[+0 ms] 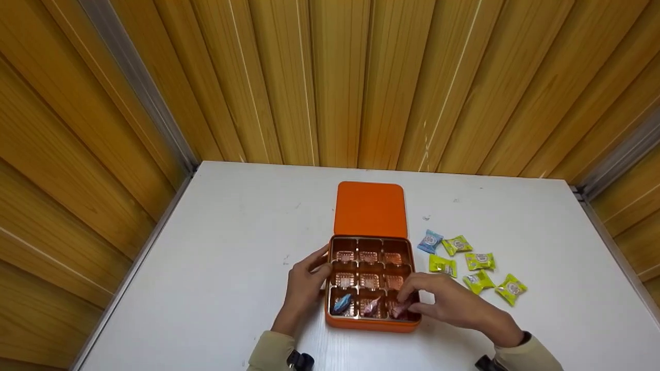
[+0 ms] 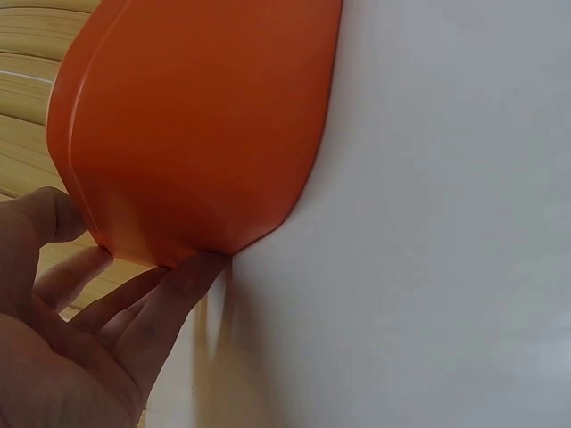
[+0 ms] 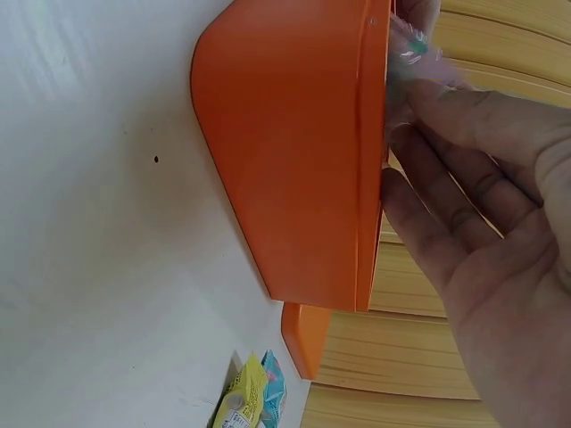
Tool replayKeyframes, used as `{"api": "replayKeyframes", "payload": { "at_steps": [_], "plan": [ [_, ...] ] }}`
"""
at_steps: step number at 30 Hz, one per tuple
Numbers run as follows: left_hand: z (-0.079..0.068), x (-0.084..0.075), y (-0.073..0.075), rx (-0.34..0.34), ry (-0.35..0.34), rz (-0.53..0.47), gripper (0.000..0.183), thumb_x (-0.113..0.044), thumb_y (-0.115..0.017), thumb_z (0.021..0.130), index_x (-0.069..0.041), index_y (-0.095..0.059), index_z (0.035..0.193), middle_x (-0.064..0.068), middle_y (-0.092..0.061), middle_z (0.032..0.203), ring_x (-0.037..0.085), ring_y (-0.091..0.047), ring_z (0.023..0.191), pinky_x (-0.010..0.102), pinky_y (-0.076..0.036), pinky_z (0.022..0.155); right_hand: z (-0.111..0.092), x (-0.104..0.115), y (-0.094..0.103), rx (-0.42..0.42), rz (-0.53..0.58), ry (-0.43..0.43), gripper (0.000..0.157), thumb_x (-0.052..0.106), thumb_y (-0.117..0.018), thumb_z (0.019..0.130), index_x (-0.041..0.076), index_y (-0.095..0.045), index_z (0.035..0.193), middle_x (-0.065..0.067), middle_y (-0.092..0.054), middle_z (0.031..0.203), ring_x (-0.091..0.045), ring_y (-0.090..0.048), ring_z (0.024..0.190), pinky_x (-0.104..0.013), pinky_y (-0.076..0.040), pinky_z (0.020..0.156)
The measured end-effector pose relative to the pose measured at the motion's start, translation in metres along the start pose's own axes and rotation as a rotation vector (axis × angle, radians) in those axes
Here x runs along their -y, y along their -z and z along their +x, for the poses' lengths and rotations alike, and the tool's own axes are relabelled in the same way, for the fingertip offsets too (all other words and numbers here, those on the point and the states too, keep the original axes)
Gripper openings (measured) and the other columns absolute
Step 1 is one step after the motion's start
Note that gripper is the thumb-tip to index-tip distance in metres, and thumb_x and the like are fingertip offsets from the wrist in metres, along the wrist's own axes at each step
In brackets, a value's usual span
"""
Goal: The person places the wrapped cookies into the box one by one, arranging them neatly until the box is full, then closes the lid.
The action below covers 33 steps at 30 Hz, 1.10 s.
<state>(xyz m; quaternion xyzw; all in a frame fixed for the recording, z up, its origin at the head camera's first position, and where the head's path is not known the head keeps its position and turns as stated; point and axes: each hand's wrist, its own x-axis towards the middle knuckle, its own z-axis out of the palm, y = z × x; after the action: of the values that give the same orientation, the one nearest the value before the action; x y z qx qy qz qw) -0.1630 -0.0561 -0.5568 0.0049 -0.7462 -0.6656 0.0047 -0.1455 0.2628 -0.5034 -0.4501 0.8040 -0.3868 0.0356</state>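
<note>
An orange tin (image 1: 372,325) stands open on the table, its inner tray divided into several compartments. In the near row lie a blue wrapped candy (image 1: 342,304) at the left and a pink one (image 1: 372,306) in the middle. My right hand (image 1: 448,299) reaches over the near right compartment and pinches a pink wrapped candy (image 3: 424,64) between thumb and finger, partly below the rim. At the tin's left side, my left hand (image 1: 305,283) rests its fairly straight fingertips and thumb against the wall, seen close up in the left wrist view.
Right of the tin lie several yellow-green wrapped candies (image 1: 479,261) and one blue candy (image 1: 430,241). The tin's orange lid (image 1: 370,208) lies folded back behind it. Wood-patterned panels (image 1: 335,82) enclose the white table (image 1: 247,232) at the back and sides.
</note>
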Motion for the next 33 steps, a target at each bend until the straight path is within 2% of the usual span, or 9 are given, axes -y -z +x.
{"api": "replayKeyframes", "payload": {
  "at_steps": [6,12,20,29,33],
  "plan": [
    [-0.001,-0.002,0.0,0.0,0.008,-0.008,0.048,-0.01,-0.07,0.099,-0.012,-0.066,0.147,0.025,-0.069,0.133,0.038,-0.071,0.114,0.042,-0.064,0.065,-0.001,0.0,-0.001,0.002,0.0,-0.012,0.034,-0.009,-0.082,0.086,0.015,-0.073,0.109,0.003,-0.074,0.106,-0.013,-0.07,0.097,-0.038,-0.057,0.087],
    [0.0,0.0,-0.001,0.0,-0.011,0.025,0.047,-0.01,-0.069,0.099,-0.011,-0.067,0.146,0.024,-0.07,0.131,0.04,-0.07,0.116,0.042,-0.064,0.073,-0.001,0.001,0.0,0.009,0.017,-0.021,0.032,-0.009,-0.081,0.087,0.013,-0.073,0.109,0.002,-0.074,0.106,-0.014,-0.07,0.097,-0.04,-0.059,0.085],
    [0.0,0.0,0.0,0.006,-0.006,0.049,0.048,-0.011,-0.068,0.099,-0.012,-0.067,0.147,0.023,-0.07,0.132,0.039,-0.071,0.116,0.04,-0.064,0.073,-0.003,0.002,0.001,-0.024,-0.003,-0.018,0.031,-0.005,-0.083,0.087,0.015,-0.074,0.109,0.003,-0.074,0.106,-0.014,-0.07,0.096,-0.035,-0.055,0.089],
    [-0.001,-0.002,-0.001,0.003,-0.001,0.016,0.048,-0.01,-0.069,0.099,-0.012,-0.066,0.147,0.023,-0.069,0.132,0.038,-0.071,0.116,0.042,-0.064,0.074,-0.012,0.004,0.008,-0.094,0.03,-0.106,0.026,0.006,-0.082,0.093,0.016,-0.073,0.116,0.001,-0.074,0.114,-0.02,-0.07,0.1,-0.035,-0.06,0.088],
    [0.0,-0.001,-0.001,0.0,0.002,0.021,0.048,-0.01,-0.069,0.099,-0.012,-0.067,0.147,0.023,-0.07,0.131,0.037,-0.07,0.116,0.042,-0.064,0.072,-0.018,0.003,0.011,-0.133,0.021,-0.129,0.027,0.008,-0.082,0.093,0.016,-0.073,0.117,0.001,-0.074,0.114,-0.019,-0.07,0.103,-0.03,-0.058,0.091]
  ]
}}
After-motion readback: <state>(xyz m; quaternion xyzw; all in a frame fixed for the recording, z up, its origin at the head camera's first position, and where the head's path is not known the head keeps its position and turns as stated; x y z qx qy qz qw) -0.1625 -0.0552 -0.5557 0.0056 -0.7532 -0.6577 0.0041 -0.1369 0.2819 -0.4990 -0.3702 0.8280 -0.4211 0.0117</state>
